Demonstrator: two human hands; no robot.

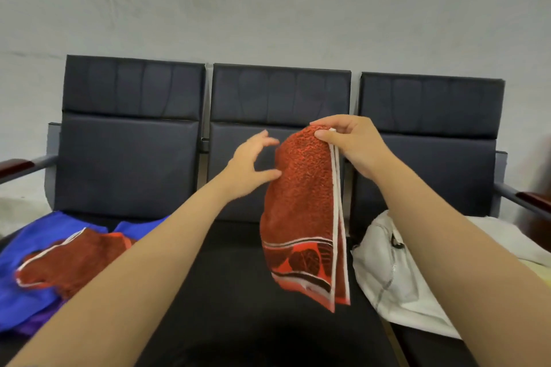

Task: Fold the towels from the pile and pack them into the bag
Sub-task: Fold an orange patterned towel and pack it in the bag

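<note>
A red-orange towel (301, 202) with white edging and a leaf pattern hangs doubled over the middle seat. My right hand (348, 143) pinches its top corners. My left hand (253, 164) is spread open just left of the towel, thumb touching its folded edge. On the left seat lies the pile: another red towel (68, 262) on top of blue towels (26, 250), with a purple one (38, 322) at the bottom. A white bag (390, 274) lies on the right seat, partly behind my right forearm.
A row of three dark padded seats (238, 307) stands against a pale wall. Wooden-topped armrests (15, 165) stick out at both ends. A pale yellowish cloth (536, 270) shows at the far right edge.
</note>
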